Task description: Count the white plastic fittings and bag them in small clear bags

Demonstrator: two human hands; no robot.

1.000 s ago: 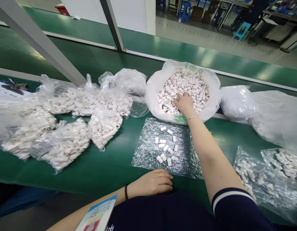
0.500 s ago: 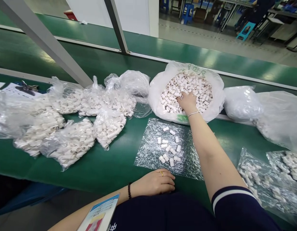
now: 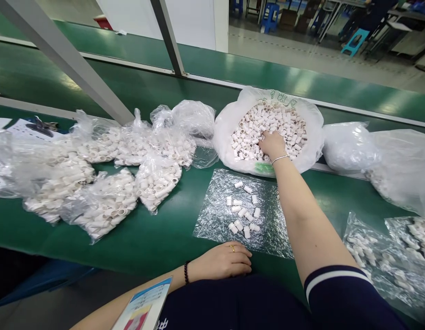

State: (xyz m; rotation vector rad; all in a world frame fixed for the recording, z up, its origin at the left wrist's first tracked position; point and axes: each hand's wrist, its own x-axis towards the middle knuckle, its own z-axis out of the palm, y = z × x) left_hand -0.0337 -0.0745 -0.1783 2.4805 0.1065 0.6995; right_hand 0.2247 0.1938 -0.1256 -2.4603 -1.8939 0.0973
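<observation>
My right hand (image 3: 273, 144) reaches into a large open white plastic bag (image 3: 225, 145) full of short white plastic pipe fittings (image 3: 248, 130). Its fingers are curled into the heap around some fittings, with the fingertips hidden among them. My left hand (image 3: 230, 260) lies palm down at the front edge of the green table, fingers loosely extended and holding nothing. Between the hands and the bag, a clear plastic bag (image 3: 212, 220) is spread flat on the table. Several loose white fittings (image 3: 246, 214) lie scattered on top of it.
Several filled clear bags of fittings (image 3: 111, 201) crowd the left of the table (image 3: 171, 243). Papers with a clip (image 3: 40, 127) lie behind them. To the right are a bundled white bag (image 3: 351, 146) and clear bags of white parts (image 3: 377, 256). A slanted metal post (image 3: 71, 64) rises at the left.
My right hand's fingers have drawn together and curled deeper into the heap of fittings. My left hand and the loose fittings stay in place; the view has shifted slightly.
</observation>
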